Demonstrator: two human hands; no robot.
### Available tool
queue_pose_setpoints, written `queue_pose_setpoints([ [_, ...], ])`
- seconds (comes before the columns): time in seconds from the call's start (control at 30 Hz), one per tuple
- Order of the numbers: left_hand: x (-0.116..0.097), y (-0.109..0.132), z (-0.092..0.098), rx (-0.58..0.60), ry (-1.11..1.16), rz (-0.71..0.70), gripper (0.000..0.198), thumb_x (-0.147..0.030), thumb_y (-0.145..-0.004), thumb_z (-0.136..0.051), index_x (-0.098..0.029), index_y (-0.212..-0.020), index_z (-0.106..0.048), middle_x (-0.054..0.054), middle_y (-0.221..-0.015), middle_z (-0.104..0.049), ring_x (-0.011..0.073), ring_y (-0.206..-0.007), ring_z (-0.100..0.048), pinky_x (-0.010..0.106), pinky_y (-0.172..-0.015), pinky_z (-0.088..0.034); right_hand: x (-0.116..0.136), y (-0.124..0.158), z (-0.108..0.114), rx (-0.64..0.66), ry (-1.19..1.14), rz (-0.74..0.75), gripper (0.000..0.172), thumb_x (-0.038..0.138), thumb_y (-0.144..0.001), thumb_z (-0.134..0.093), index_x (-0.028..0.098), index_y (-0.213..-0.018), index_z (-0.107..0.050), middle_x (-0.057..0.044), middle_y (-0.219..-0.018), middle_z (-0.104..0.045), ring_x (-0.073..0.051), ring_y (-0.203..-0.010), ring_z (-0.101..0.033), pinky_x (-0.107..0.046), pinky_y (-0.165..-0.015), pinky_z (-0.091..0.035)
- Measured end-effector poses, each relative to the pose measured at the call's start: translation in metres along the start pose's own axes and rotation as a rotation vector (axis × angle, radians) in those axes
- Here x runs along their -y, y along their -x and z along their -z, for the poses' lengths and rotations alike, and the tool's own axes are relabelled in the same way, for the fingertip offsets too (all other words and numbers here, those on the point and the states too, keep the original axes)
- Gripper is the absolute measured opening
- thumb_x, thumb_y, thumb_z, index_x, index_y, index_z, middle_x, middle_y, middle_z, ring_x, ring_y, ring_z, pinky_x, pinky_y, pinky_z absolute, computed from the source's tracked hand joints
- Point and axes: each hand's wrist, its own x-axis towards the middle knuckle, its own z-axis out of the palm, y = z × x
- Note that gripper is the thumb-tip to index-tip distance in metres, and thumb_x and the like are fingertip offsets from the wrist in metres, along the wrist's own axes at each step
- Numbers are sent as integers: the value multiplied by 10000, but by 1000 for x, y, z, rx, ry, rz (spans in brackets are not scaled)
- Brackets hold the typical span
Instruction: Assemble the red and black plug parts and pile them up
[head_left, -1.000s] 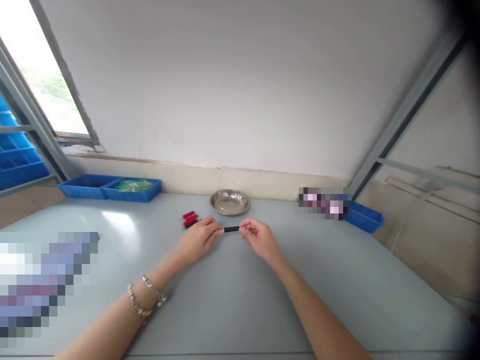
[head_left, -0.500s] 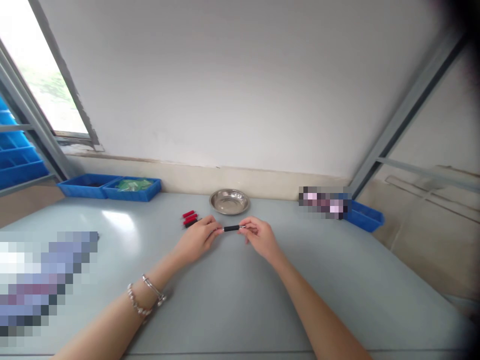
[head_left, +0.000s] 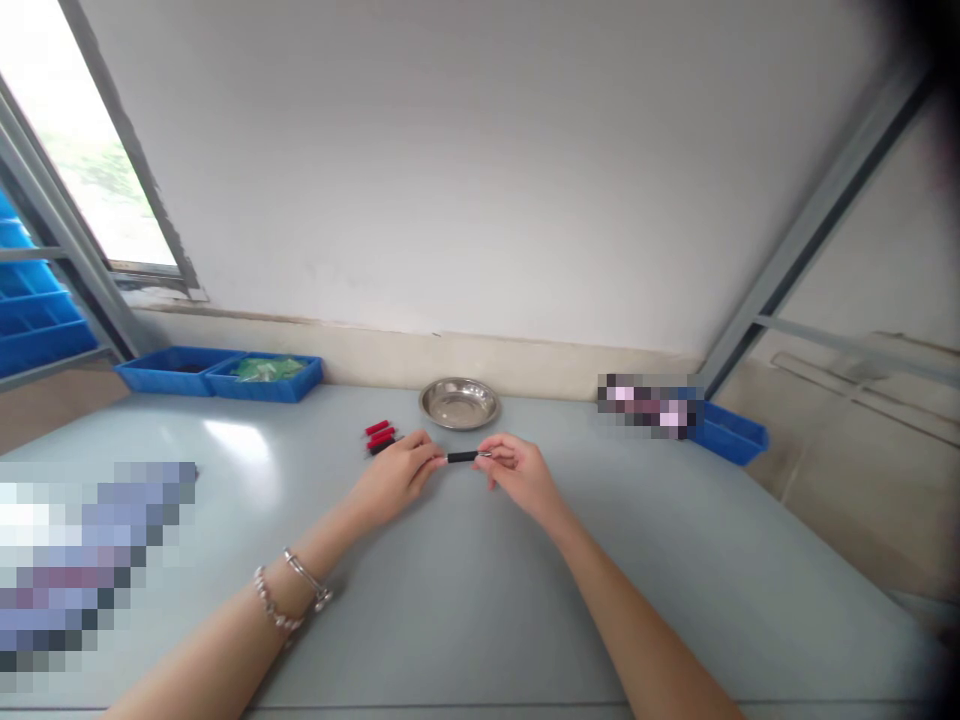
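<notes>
Between my two hands is a small black cylinder (head_left: 462,457) with silvery metal at its ends, held level just above the table. My left hand (head_left: 397,474) pinches its left end between thumb and fingertips. The fingertips of my right hand (head_left: 519,470) are closed on the metal tip at its right end. Beside my left hand lie two red cylinders (head_left: 378,428) of similar size. A dark one (head_left: 381,446) lies against them, partly hidden by my left hand. A round steel dish (head_left: 459,404) stands just beyond my hands.
Two blue bins (head_left: 180,372) stand at the back left, the right one holding green plastic packets (head_left: 267,370). Another blue bin (head_left: 729,432) is at the right edge, next to a blurred-out object (head_left: 646,406). A pixelated item (head_left: 82,550) lies at the left on the grey table (head_left: 465,620).
</notes>
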Motion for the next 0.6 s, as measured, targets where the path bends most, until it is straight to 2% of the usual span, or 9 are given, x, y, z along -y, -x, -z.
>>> queue_pose_setpoints([
  [0.27, -2, 0, 0, -21, 13, -3, 344, -336, -888, -311, -152, -842, -598, 44, -807, -508, 117, -655, -479, 250, -650, -395, 1, 0, -1, -12, -7, -1, 185, 339, -673, -576, 171, -721, -518, 0, -616, -623, -77, -420, -487, -218, -435, -425],
  [0.6, -1, 0, 0, -19, 17, -9, 352, -341, -890, -304, -152, -857, -599, 45, -808, -508, 117, -656, -473, 247, -649, -392, 1, 0, 0, -23, 8, 21, 165, 323, -668, -573, 171, -708, -523, -10, -619, -631, -86, -421, -492, -233, -451, -423],
])
